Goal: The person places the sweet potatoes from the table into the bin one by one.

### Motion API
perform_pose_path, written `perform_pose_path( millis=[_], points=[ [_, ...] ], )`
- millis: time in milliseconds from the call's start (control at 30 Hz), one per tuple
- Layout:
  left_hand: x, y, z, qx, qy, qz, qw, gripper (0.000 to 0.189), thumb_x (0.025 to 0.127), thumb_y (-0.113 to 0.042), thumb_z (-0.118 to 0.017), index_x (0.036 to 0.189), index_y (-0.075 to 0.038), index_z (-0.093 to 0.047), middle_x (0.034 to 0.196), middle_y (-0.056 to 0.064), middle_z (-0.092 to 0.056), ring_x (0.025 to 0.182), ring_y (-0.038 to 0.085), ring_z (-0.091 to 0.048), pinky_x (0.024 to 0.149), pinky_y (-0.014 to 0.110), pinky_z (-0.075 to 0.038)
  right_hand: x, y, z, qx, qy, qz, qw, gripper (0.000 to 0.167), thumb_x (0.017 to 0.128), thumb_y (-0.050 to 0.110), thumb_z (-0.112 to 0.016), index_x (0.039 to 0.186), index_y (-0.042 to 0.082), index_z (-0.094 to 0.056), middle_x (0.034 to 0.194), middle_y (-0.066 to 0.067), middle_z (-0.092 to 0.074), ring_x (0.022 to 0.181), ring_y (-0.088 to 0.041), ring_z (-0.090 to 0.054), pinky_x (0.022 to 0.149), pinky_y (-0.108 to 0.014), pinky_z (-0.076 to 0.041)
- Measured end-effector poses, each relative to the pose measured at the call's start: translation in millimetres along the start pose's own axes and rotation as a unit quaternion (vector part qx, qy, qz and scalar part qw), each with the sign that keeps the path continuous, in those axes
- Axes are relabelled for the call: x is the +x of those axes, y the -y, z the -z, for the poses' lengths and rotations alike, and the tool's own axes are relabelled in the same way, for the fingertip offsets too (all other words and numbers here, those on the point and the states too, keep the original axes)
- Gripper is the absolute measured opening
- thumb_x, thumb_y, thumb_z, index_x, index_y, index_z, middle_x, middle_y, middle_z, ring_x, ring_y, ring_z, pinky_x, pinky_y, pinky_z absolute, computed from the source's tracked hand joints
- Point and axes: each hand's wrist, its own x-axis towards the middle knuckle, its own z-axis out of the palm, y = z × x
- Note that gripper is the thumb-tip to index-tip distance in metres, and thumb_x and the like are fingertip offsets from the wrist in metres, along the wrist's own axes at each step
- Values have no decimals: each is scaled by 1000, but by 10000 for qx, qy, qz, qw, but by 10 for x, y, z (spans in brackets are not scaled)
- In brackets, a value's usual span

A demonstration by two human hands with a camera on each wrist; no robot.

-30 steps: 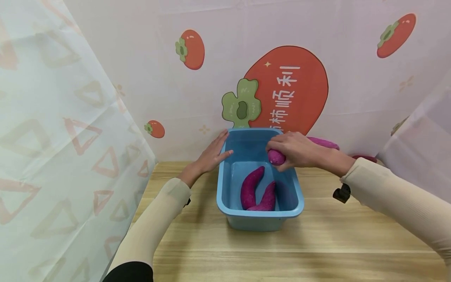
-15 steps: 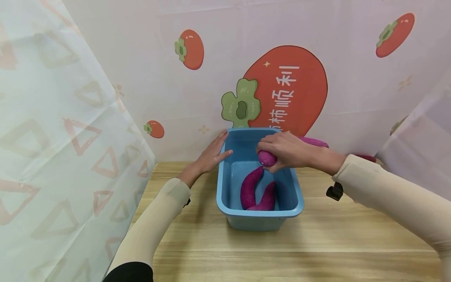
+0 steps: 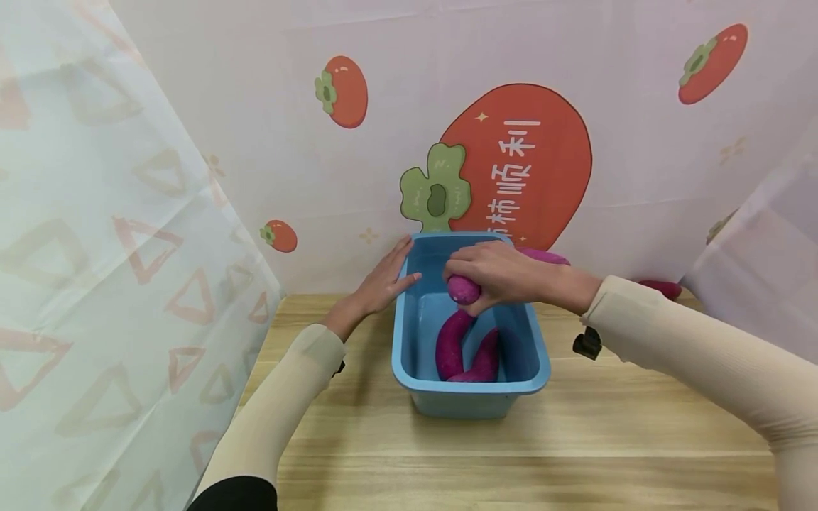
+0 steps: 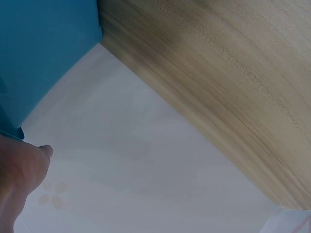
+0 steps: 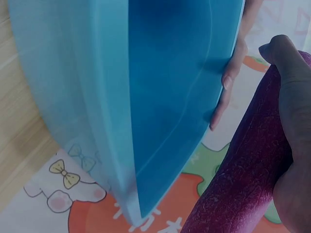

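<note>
A long purple sweet potato (image 5: 243,170) is gripped in my right hand (image 3: 501,273), which is over the far right part of a blue plastic basin (image 3: 471,387). One end of it pokes out below the fingers, and the other shows behind the wrist. Along the basin's left rim rests my left hand (image 3: 385,278), fingers straight and thumb over the edge. Inside the basin lie two more purple sweet potatoes, a curved one (image 3: 450,348) on the left and a shorter one (image 3: 483,360) on the right. The left wrist view catches the left hand (image 4: 24,167) against the basin's outer wall (image 4: 43,53).
The basin stands on a wooden table (image 3: 613,440) near its back edge. Behind rises a white cloth (image 3: 287,142) printed with persimmons. Another dark pink sweet potato (image 3: 661,288) lies at the back right, partly hidden by the right sleeve. A second cloth (image 3: 96,234) hangs at the left.
My right hand has moved left with the sweet potato, from the basin's right rim to farther over its inside. The left hand and the basin have stayed in place.
</note>
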Motion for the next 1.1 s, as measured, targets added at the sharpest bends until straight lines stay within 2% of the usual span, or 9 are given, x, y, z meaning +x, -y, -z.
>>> perform_pose_path(
  millis=[333, 567, 767, 933, 1100],
  points=[
    [-10, -4, 14, -9, 38, -26, 10000, 86, 107, -55, -38, 170, -4, -8, 179, 9, -1, 165, 27, -6, 131, 53, -12, 130, 21, -84, 417, 224, -44, 9989, 54, 77, 37, -94, 120, 17, -69, 111, -2, -74, 100, -19, -69, 82, -38, -62],
    [-14, -7, 24, -36, 51, -70, 10000, 83, 109, -50, -40, 170, -3, -10, 179, 9, -2, 165, 26, -6, 131, 52, -14, 201, 38, -157, 485, 440, -6, 9979, 53, 80, 40, -92, 121, 17, -69, 113, -1, -73, 101, -17, -68, 83, -35, -61],
    [-11, -5, 34, -29, 48, -89, 9999, 80, 110, -47, -40, 170, -3, -10, 179, 9, -2, 165, 26, -7, 131, 53, -15, 259, 39, -180, 614, 461, -9, 9970, 53, 82, 43, -91, 123, 16, -69, 112, 0, -72, 100, -16, -67, 83, -33, -61],
    [-3, 1, 29, 43, 53, -126, 9999, 82, 110, -51, -38, 170, -4, -9, 179, 8, -1, 165, 26, -6, 131, 53, -15, 294, 34, -198, 916, 532, -11, 9944, 54, 83, 42, -91, 123, 14, -68, 112, -1, -72, 101, -16, -67, 83, -31, -62],
    [-17, -1, 36, 48, 74, -188, 9998, 87, 109, -61, -32, 169, -2, -10, 179, 10, -2, 165, 26, -7, 131, 52, -14, 335, 50, -234, 886, 621, 149, 9940, 56, 85, 45, -89, 125, 12, -67, 115, -3, -71, 105, -18, -68, 87, -32, -62]
  ],
)
